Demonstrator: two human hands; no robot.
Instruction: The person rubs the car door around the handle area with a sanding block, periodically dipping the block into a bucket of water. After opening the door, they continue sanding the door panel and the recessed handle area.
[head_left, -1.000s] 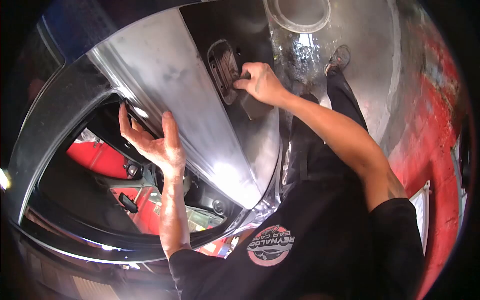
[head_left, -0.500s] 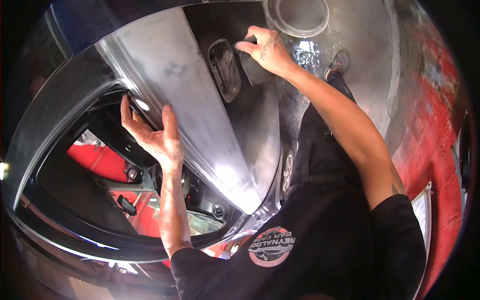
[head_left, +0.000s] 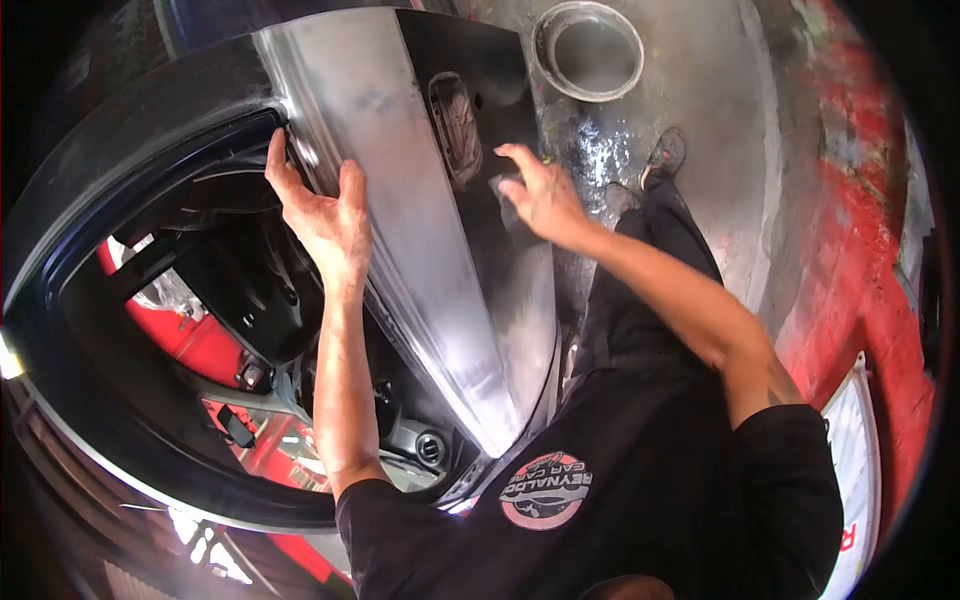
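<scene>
My left hand [head_left: 325,215] rests at the inner edge of the silvery sanded door panel [head_left: 375,120], beside the window opening. Its thumb and fingers are spread, with nothing in them. Over the darker part of the door [head_left: 500,90], my right hand [head_left: 540,200] has its index finger lifted and its thumb low. A thin grey sheet [head_left: 512,215] shows under the thumb, partly hidden and blurred. Just left of that hand lies the oval handle recess [head_left: 456,130].
A round basin [head_left: 587,50] stands on the wet concrete floor [head_left: 700,60] beyond the door. My shoe [head_left: 668,152] is near it. Along the right runs a red wall [head_left: 850,250], with a white banner [head_left: 852,470] below. The car interior shows through the window.
My right hand has come down the door, nearer my body, and its index finger has spread from the thumb. The view has shifted, and my left hand remains at the window edge.
</scene>
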